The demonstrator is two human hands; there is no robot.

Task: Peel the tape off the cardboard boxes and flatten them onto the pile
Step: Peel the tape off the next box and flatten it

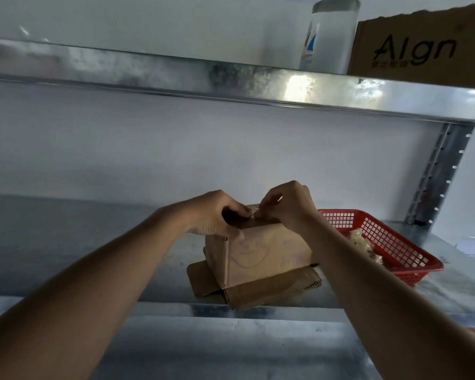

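The cardboard box [261,253] is standing near the front edge of the metal shelf [93,256]. The left hand [217,215] is gripping its top to steady it, while the right hand [285,204] is pinching the clear tape [254,212], probably to peel it.

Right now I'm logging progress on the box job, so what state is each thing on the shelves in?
cardboard box: standing, bottom flaps splayed flat on the shelf
tape: partly lifted at the box's top edge
left hand: grips the box top
right hand: pinches the tape
red basket: open, holds crumpled scraps
upper box: upright, top edge torn
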